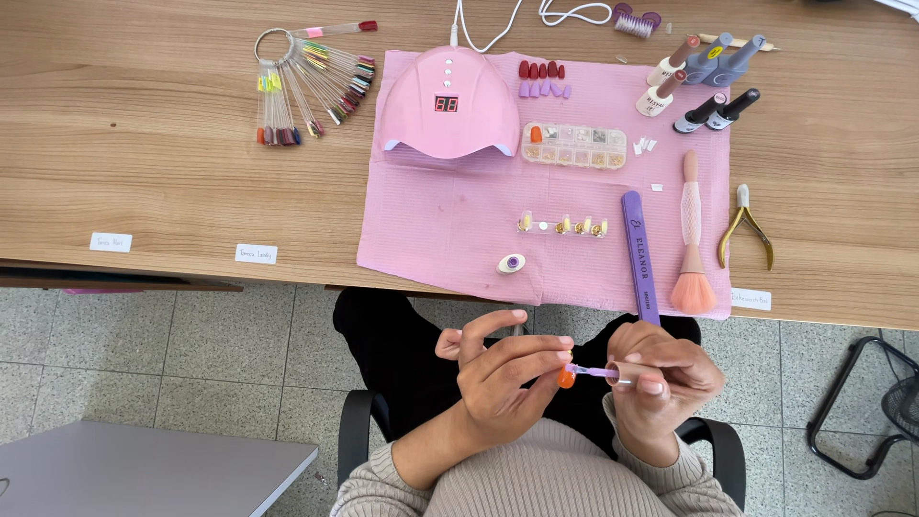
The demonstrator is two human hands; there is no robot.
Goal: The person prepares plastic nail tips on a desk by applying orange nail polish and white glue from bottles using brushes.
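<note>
My left hand (501, 371) pinches a small orange false nail (566, 378) between thumb and fingertips, held over my lap below the table edge. My right hand (662, 371) grips a thin lilac-handled brush (595, 370), its tip touching the orange nail. Both hands sit close together, just under the pink mat (431, 220). A row of small decorated nails on a strip (563, 226) lies on the mat above my hands.
On the wooden table stand a pink dome nail lamp (448, 103), a clear compartment box of charms (573, 145), several polish bottles (704, 81), a purple nail file (639, 256), a pink dust brush (690, 239), gold nippers (746, 228) and a ring of colour swatches (306, 81). A small open pot (511, 263) sits near the mat's front.
</note>
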